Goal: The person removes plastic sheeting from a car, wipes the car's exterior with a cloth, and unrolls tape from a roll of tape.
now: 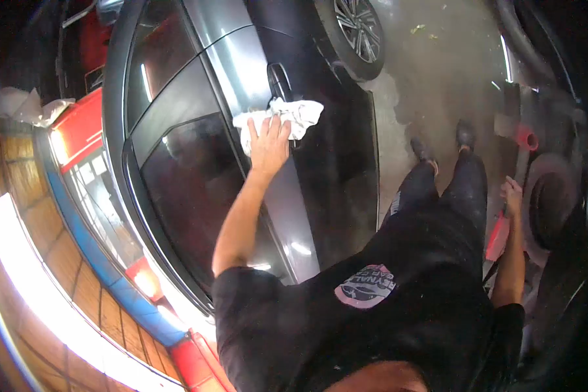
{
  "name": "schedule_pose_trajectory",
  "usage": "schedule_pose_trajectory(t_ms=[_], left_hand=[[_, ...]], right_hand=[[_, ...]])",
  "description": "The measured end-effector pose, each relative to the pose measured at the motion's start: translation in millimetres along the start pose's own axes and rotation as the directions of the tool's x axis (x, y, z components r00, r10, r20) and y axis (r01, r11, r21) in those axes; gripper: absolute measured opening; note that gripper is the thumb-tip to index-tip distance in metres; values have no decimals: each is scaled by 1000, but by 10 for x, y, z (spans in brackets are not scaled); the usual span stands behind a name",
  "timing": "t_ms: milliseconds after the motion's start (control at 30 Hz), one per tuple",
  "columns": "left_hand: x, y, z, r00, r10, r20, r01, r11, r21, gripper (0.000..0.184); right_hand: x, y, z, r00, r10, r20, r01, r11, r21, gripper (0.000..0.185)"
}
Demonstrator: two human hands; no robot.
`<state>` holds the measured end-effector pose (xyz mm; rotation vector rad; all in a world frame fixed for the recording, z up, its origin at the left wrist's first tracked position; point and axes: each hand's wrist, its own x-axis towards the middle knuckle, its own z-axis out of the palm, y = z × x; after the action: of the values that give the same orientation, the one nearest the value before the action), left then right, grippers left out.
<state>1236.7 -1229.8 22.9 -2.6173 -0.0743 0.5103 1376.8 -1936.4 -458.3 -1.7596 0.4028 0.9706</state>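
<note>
My left hand [270, 145] lies over a crumpled white cloth [305, 116] with dark marks, pressing it against a dark, glossy car door [294, 215]. The cloth is just below the side window and partly covers the door handle [279, 80]. My right hand [513, 195] hangs low by my right leg with its fingers curled. Close to its wrist is a red object [497, 236]; its kind is unclear, and what the fingers hold is hidden.
The car's wheel [358, 32] stands at the top, on a grey concrete floor [431, 72]. On the right, in shadow, are a round dark tyre-like shape [549, 202] and a red tube end [530, 140]. Bright light strips [39, 287] line the left side.
</note>
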Motion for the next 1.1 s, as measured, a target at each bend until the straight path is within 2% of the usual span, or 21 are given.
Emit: schedule_pose_trajectory(t_ms=[100, 167, 267, 300, 400, 433, 467, 500, 533, 600, 633, 700, 733, 800, 833, 867, 900, 967, 1000, 1067, 1100], left_hand=[[310, -312, -158, 975, 197, 106, -203, 978, 49, 34], [370, -422, -254, 940, 318, 127, -327, 943, 65, 31], [259, -477, -58, 959, 273, -72, -270, 962, 47, 27], [205, -414, 38, 963, 200, -184, -201, 980, 11, 28], [238, -256, 198, 937, -103, -334, 73, 992, -100, 32], [357, -305, 209, 812, -318, -489, 157, 927, -342, 35], [469, -395, 190, 691, -443, -572, 165, 866, -472, 34], [644, -533, 79, 694, -500, -518, 193, 823, -535, 34], [828, -645, 48, 772, -380, -509, 104, 865, -490, 36], [1245, -712, 238, 892, -92, -443, 80, 996, -44, 38], [1397, -608, 284, 946, -15, -322, 66, 987, 146, 35], [1460, -273, 450, 984, 133, -119, -99, 961, 258, 37], [1368, -34, 691, 983, 185, -16, -169, 926, 339, 38], [633, 585, 970, 966, 252, 49, -256, 934, 250, 43], [225, 927, 1057, 902, 270, 338, -374, 879, 295, 53], [-245, 1183, 1234, 877, 330, 348, -418, 882, 217, 58], [-714, 1438, 1410, 850, 388, 358, -458, 878, 137, 62], [-1142, 1614, 1326, 747, 512, 425, -462, 858, -223, 55], [-1262, 1688, 1524, 732, 580, 357, -466, 809, -358, 49], [-816, 1651, 1760, 818, 525, 237, -540, 842, 1, 49], [-326, 1468, 1750, 884, 443, 151, -457, 887, 73, 49]], right_hand=[[-61, 9, -26, 985, 172, 23, -173, 980, 102, 43], [0, 124, -69, 987, 128, 102, -140, 984, 114, 44], [-30, -96, 140, 988, 118, 96, -122, 992, 39, 45], [-96, -291, 336, 990, 123, 70, -123, 992, 2, 45], [-272, -636, 834, 992, -67, 110, 55, 992, 111, 44], [-389, -827, 975, 990, -96, 103, 90, 994, 65, 43], [-543, -1039, 1127, 988, -123, 93, 121, 992, 24, 42], [-684, -1152, 1266, 986, -142, 83, 144, 989, -16, 42], [-780, -1198, 1388, 984, -164, 75, 165, 986, -17, 41], [-893, -1196, 1510, 978, -199, 68, 202, 979, -33, 41], [-932, -1108, 1521, 972, -224, 73, 230, 970, -83, 40], [-985, -970, 1533, 955, -281, 93, 294, 940, -176, 40], [-1086, -966, 1536, 966, -247, 69, 254, 959, -127, 40], [-1409, -989, 1580, 985, -170, 39, 170, 985, -13, 40], [-1445, -765, 1540, 976, -216, 31, 217, 974, -59, 40], [-1414, -492, 1486, 962, -273, 11, 273, 957, -97, 40], [-1510, -436, 1446, 977, -214, -5, 212, 970, -121, 40], [-1636, 57, 1199, 991, -129, -36, 121, 977, -173, 41], [-1597, 633, 994, 993, -105, -55, 92, 974, -205, 42], [-1641, 1183, 759, 979, 175, -106, -169, 983, 66, 45], [-1758, 1412, 754, 941, 326, -95, -303, 932, 199, 46]])
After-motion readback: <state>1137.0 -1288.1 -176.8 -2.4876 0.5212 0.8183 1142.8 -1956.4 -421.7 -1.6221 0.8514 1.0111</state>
